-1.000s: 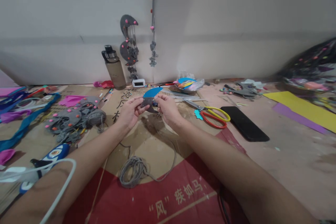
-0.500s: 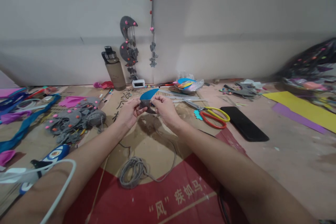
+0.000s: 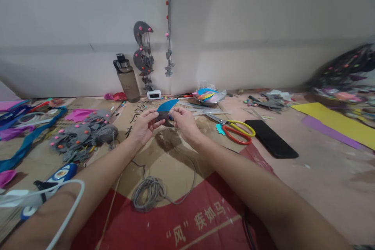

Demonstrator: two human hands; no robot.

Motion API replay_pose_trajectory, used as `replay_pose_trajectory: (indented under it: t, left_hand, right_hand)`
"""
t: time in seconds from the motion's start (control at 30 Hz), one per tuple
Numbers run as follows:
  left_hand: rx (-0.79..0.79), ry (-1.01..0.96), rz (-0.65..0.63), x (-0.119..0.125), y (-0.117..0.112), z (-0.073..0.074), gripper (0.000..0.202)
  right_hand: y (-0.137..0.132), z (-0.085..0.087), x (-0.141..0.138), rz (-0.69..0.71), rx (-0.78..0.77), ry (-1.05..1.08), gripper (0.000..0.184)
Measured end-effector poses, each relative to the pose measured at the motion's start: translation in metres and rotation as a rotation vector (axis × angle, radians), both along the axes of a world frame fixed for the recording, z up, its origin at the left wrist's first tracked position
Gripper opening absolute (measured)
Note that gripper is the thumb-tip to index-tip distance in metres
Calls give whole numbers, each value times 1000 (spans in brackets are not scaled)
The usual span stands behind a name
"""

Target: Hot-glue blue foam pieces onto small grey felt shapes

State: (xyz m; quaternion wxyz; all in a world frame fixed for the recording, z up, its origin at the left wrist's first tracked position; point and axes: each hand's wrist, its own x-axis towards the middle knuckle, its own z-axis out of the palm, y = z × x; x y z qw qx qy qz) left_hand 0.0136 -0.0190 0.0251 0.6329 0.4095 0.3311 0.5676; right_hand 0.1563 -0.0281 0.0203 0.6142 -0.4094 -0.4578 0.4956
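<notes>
Between my two hands, above the cardboard, is a grey felt piece (image 3: 163,116) with a curved, pointed blue felt piece (image 3: 167,105) rising from its upper edge. My left hand (image 3: 144,125) pinches the left side of the grey piece between thumb and fingers. At the right side, my right hand (image 3: 184,123) grips the same felt with closed fingertips, which partly hide it. A coil of grey cord (image 3: 148,194) lies below the hands, and a strand from it loops up toward them.
Scissors (image 3: 238,129) with red and yellow handles lie right of my hands beside a black phone (image 3: 271,138). A bottle (image 3: 128,82) stands by the wall. Grey felt pieces with pompoms (image 3: 77,134) lie left; a glue gun (image 3: 60,175) sits near my left forearm. Yellow sheet (image 3: 336,123) is far right.
Both hands keep their hold on the felt pieces and have barely shifted. The whole view has moved very slightly.
</notes>
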Motion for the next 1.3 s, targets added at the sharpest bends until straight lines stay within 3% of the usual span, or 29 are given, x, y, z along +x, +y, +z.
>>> replay_pose_trajectory:
  t: [0.43,0.6,0.77,1.0,1.3]
  left_hand:
    - [-73,33,31,1,2,0,12]
    - [-99,12,-39,1,3,-1,8]
    - [-26,2,-140,1,2,1,25]
    - [-65,38,-138,-1,5,-2,15]
    - [-66,41,-113,-3,6,-1,11]
  right_hand:
    - [-6,3,-6,8,12,-20,12]
    - [-3,1,-5,1,-21,42,12]
    - [-1,3,-1,-22,-62,116,16]
    - [-1,4,-1,10,-74,178,17]
    - [-5,4,-4,26,-36,94,15]
